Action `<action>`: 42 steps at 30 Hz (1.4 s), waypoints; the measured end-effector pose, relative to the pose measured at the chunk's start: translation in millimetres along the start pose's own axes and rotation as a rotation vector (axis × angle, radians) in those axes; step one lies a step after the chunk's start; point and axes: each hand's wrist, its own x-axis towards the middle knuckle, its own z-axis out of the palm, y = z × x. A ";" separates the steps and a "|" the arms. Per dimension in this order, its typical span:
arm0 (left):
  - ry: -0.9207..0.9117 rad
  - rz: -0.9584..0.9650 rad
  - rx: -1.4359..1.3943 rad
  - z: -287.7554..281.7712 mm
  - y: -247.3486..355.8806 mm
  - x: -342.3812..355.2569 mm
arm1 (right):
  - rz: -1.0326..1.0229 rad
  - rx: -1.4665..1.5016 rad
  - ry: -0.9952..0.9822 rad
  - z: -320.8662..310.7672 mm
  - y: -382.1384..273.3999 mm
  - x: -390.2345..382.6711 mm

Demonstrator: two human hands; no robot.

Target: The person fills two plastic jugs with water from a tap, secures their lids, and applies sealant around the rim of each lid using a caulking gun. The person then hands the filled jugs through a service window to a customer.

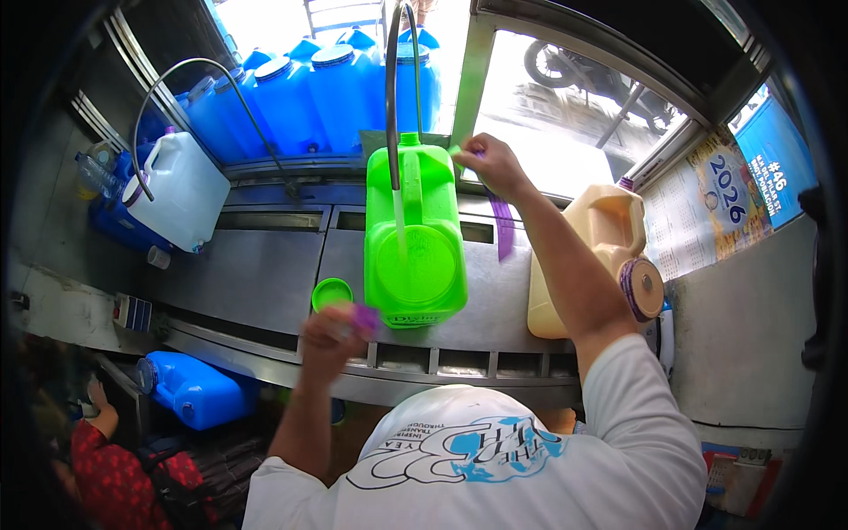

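Note:
A bright green water jug [374,256] stands on the steel counter in front of me. A pale stream runs from the bent tap tube [393,124] down to its round front part. My right hand [496,168] is raised beside the jug's narrow neck, its fingers closed. A purple plastic strip [503,231] hangs below it, and a small green bit shows at the fingertips. My left hand [327,340], smeared by motion, is at the jug's near left with a purple scrap [365,320] at its fingers. A round green lid [332,293] lies just beyond it.
Several blue jugs [340,97] line the far window. A whitish jug [185,199] stands left under another curved tube [141,115]. A beige jug [552,283] is at right. A blue jug [203,386] lies lower left, near another person's red sleeve [115,468].

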 end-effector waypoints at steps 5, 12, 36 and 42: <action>0.299 0.165 0.565 -49.5 30.7 124.7 | -0.005 -0.193 -0.228 54.8 -5.3 97.3; 0.194 0.074 0.705 -70.9 -27.1 251.1 | 0.083 -0.130 -0.548 66.6 -3.3 137.6; 0.077 -0.053 0.777 -40.5 -54.8 315.0 | 0.080 -0.328 -0.519 58.0 -9.2 130.4; 0.069 -0.052 0.778 -32.2 -49.6 314.7 | 0.102 -0.232 -0.485 60.3 -0.6 129.4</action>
